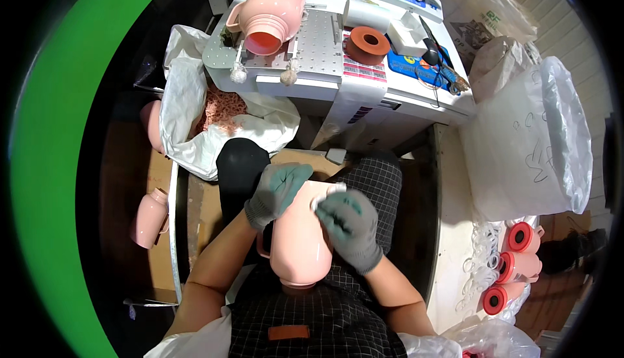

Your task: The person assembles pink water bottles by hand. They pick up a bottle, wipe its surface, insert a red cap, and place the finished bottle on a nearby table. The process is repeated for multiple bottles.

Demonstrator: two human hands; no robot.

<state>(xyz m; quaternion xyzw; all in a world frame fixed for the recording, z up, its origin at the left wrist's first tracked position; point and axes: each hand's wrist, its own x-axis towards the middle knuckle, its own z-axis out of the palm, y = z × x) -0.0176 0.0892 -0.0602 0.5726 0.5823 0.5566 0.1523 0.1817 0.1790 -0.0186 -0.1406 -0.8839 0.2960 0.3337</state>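
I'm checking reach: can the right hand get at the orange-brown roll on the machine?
Probably, with a forward stretch: nothing covers the orange-brown roll, though the right hand is busy at the pink flask.

A bright green surface (52, 130) curves down the left side. At the far side, brightly lit, stands a white desk (322, 49) with a perforated top. A pale desk (450, 254) runs along the right; slatted pale panelling (545, 2) shows far right.
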